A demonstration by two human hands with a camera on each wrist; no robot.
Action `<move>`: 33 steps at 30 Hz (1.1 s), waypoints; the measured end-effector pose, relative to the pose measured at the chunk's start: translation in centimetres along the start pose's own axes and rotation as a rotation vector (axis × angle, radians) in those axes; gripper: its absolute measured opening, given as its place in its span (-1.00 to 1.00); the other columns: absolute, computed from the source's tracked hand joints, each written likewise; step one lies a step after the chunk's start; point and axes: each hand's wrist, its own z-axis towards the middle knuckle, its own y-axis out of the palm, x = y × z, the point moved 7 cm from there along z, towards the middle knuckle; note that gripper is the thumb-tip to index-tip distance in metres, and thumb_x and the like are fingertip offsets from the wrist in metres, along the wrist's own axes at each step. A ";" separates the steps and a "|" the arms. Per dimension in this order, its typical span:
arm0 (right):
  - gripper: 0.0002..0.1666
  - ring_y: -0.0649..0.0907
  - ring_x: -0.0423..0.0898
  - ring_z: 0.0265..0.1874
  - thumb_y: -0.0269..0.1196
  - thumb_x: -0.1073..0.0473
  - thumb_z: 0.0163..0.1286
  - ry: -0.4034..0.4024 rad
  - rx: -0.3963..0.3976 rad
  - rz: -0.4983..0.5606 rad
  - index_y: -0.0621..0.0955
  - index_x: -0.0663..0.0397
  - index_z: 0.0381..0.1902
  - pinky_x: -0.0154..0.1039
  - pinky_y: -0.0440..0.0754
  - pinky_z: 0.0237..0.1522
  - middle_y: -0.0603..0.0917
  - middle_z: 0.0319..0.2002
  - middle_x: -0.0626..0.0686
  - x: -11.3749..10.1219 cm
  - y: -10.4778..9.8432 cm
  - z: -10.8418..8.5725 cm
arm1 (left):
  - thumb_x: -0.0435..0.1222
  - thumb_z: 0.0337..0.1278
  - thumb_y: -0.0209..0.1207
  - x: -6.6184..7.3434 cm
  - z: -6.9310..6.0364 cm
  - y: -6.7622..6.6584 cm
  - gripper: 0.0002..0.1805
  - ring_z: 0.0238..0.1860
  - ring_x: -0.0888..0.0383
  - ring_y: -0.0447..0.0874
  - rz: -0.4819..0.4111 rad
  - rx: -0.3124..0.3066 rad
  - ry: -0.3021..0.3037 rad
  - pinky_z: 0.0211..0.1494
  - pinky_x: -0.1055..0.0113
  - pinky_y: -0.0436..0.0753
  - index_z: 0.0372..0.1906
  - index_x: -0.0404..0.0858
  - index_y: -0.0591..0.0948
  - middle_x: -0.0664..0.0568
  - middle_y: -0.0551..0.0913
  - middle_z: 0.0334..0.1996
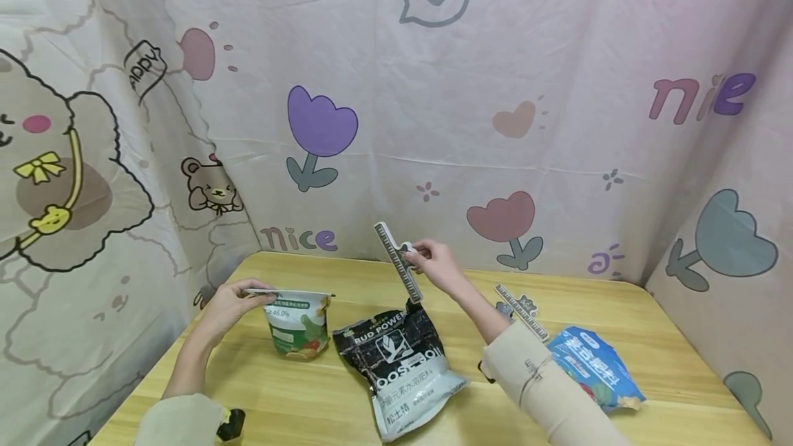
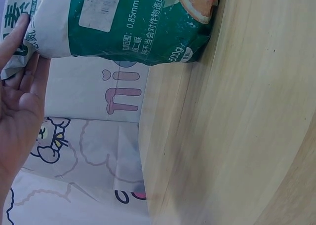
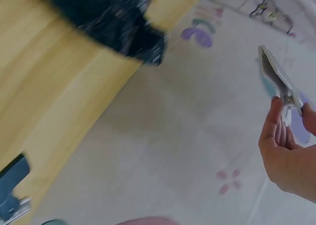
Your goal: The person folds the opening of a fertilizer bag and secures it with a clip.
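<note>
My left hand [image 1: 228, 308] pinches the folded top edge of a green and white bag [image 1: 299, 329], which stands upright at the table's left. In the left wrist view the thumb and fingers of the left hand [image 2: 22, 101] lie on either side of the white top of that bag [image 2: 133, 27]. My right hand [image 1: 441, 268] holds a long ruler-like clip [image 1: 396, 261] in the air above a black and white bag [image 1: 399, 370]. The right wrist view shows the clip [image 3: 279, 77] between thumb and fingers of the right hand [image 3: 291, 161].
A second clip [image 1: 522, 312] lies behind my right forearm, with a blue bag [image 1: 596, 369] to its right. A small black and yellow item [image 1: 231, 424] is by the left sleeve. Printed cloth [image 1: 396, 122] hangs behind the wooden table [image 1: 675, 363].
</note>
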 end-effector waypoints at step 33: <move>-0.86 0.42 -0.31 -0.56 0.26 0.18 0.24 -0.708 0.008 -0.535 0.65 0.13 -0.28 -0.61 0.36 -0.49 0.42 -0.49 -0.12 -11.2 12.1 -1.5 | -0.17 0.02 0.29 -0.2 -0.1 0.3 -0.43 -0.16 0.17 0.44 -0.096 0.035 -0.004 -0.08 0.20 0.42 0.12 -0.34 0.44 0.05 0.62 -0.18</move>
